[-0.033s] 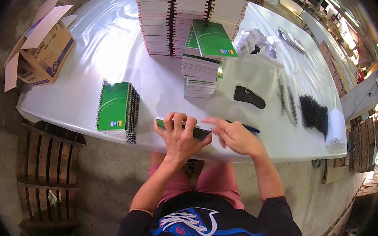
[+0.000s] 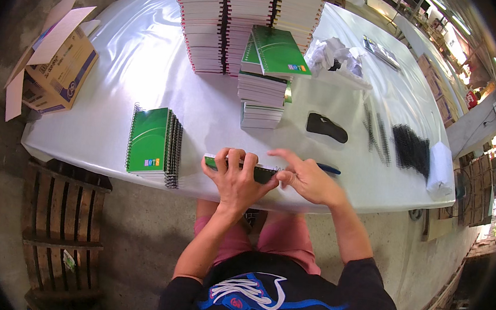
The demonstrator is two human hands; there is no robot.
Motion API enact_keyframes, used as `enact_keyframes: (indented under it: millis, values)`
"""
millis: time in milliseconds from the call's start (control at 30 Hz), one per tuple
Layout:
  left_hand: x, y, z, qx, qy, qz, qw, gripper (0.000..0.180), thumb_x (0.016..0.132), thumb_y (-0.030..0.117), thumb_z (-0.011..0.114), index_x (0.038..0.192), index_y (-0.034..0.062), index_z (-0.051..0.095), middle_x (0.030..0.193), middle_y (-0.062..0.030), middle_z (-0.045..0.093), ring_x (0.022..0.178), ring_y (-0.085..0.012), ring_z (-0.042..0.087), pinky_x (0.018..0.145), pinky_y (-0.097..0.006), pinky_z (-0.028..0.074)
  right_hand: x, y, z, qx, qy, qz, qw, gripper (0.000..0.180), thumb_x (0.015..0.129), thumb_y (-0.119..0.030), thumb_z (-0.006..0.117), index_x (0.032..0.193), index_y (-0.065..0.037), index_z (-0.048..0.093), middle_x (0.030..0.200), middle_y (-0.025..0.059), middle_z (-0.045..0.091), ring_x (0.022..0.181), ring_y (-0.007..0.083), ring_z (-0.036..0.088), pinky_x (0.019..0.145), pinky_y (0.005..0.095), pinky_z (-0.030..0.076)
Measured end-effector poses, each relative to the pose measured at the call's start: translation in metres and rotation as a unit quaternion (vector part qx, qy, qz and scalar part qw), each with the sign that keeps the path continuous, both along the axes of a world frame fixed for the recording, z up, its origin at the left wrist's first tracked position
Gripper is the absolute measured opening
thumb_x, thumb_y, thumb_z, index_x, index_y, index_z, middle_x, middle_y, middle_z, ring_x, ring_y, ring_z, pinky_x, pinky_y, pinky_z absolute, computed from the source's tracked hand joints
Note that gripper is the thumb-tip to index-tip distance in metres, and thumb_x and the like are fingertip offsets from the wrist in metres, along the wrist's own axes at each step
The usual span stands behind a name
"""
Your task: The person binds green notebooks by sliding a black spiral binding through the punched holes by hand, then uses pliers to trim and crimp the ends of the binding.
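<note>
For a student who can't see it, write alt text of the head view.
A person's left hand has a notebook in its grip at a white table, the right hand at its right end. Green spiral notebooks lie at left; taller notebook stacks rise behind.

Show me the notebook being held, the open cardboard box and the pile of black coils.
Held notebook (image 2: 263,174): head view, on its visible dark edge.
Open cardboard box (image 2: 61,79): head view, on its outer side wall.
Pile of black coils (image 2: 411,150): head view, on the pile's middle.
</note>
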State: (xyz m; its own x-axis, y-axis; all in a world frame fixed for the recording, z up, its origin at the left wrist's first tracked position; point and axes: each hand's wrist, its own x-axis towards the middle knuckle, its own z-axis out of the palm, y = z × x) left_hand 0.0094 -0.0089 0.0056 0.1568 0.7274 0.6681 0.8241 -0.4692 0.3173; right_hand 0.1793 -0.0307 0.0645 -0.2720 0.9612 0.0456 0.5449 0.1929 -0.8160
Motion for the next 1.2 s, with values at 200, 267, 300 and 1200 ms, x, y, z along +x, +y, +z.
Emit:
enact_keyframes:
  millis: [200, 267, 300, 1200]
  values:
    - [-0.007, 0.001, -0.011, 0.012, -0.014, -0.008, 1.0, 0.054, 0.059, 0.06, 0.074, 0.085, 0.0162, 0.057, 0.094, 0.0001, 0.049, 0.1, -0.0228, 0.045, 0.086, -0.052, 0.028, 0.021, -0.002, -0.005, 0.018, -0.044, 0.031, 0.998, 0.032, 0.093, -0.024, 0.054, 0.122, -0.01, 0.057, 0.079, 0.0124, 0.065, 0.068, 0.023, 0.061, 0.067, 0.033, 0.048]
    - [-0.01, -0.001, -0.011, 0.008, 0.008, -0.02, 1.0, 0.054, 0.059, 0.059, 0.074, 0.086, 0.0159, 0.057, 0.097, -0.0013, 0.049, 0.1, -0.0241, 0.046, 0.086, -0.049, 0.029, 0.022, 0.0, 0.001, -0.122, -0.019, 0.043, 0.991, 0.033, 0.092, -0.022, 0.054, 0.123, -0.011, 0.057, 0.085, 0.0136, 0.065, 0.073, 0.023, 0.062, 0.069, 0.033, 0.048]
    - [-0.013, -0.001, -0.01, 0.007, 0.02, -0.026, 0.999, 0.054, 0.059, 0.059, 0.074, 0.087, 0.0158, 0.057, 0.098, -0.002, 0.049, 0.1, -0.0247, 0.046, 0.086, -0.048, 0.03, 0.022, 0.002, 0.009, -0.197, 0.002, 0.044, 0.979, 0.033, 0.091, -0.02, 0.054, 0.123, -0.011, 0.057, 0.087, 0.014, 0.065, 0.076, 0.0235, 0.063, 0.07, 0.0333, 0.048]
    - [-0.026, 0.009, 0.008, -0.046, -0.087, -0.124, 0.987, 0.059, 0.047, 0.039, 0.088, 0.078, 0.0027, 0.053, 0.122, -0.0191, 0.041, 0.121, -0.0427, 0.033, 0.098, -0.052, 0.034, 0.045, 0.033, -0.034, -0.055, 0.178, 0.001, 0.982, 0.038, 0.066, 0.015, 0.051, 0.097, 0.003, 0.07, 0.105, 0.0149, 0.068, 0.107, 0.0253, 0.062, 0.094, 0.0322, 0.046]
